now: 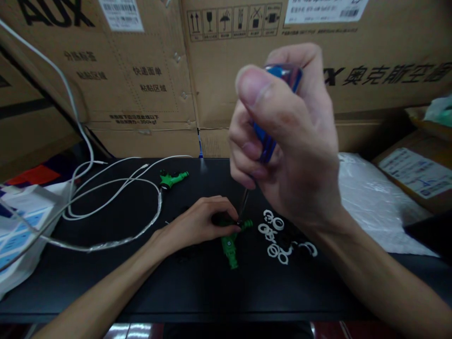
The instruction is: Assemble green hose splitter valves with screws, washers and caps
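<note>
A screwdriver [265, 141] with a blue handle is gripped in my right hand [300, 122], the thumb lying along the top of the handle. Its thin metal shaft slants down to a green plastic fitting [230, 252] on the black table. Thumb and index finger of my left hand [205, 219] are closed at this branched fitting, right beside the screwdriver's tip. They hide part of the fitting, and any small screw there cannot be made out. Several white plastic rings [271, 235] lie loosely to the right of the fitting, below my right hand.
Another green fitting [173, 179] lies farther back on the black table [134, 282]. White cables [120, 181] loop over the left side near a white power strip [24, 235]. Large cardboard boxes [141, 94] wall off the back. White plastic wrap [374, 207] lies at the right.
</note>
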Motion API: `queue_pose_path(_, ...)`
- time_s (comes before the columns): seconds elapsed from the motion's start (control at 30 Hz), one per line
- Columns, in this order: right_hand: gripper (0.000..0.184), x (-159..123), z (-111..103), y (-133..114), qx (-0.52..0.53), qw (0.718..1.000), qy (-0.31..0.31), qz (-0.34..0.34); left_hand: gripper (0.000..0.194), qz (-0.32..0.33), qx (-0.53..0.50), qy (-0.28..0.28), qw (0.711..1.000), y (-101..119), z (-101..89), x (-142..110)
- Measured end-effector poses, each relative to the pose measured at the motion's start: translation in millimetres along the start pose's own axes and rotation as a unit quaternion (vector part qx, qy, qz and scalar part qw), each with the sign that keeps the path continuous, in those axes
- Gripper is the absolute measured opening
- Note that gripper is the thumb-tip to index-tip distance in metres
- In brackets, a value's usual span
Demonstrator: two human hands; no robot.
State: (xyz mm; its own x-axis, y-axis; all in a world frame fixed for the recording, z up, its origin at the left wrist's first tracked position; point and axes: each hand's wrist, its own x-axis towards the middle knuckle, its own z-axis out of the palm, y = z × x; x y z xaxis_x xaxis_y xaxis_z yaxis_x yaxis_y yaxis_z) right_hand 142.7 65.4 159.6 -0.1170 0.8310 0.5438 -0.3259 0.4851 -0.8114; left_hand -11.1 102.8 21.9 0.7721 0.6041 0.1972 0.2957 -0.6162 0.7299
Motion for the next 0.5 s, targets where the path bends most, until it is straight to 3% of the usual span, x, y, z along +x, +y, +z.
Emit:
queue_pose_path(0.2, 0.017, -1.1, -7.0, -1.2, 0.004, 0.999, -0.05, 0.017, 0.017, -0.019, -0.003, -0.011, 1.0, 1.3, -0.3, -0.2)
queue_pose_path(0.37, 0.012, -1.2, -9.7, 6.1, 0.12, 0.99, -0.073, -0.008, 0.016, -0.089, 0.033, 0.002, 0.995, 19.8, 0.9, -1.6)
queue_pose_path(0.5, 0.022, -2.0, -12.8, 12.2, 0.162, 0.984, -0.077, 0.008, 0.017, -0.165, 0.069, 0.038, 0.983, 43.5, 9.8, -2.4)
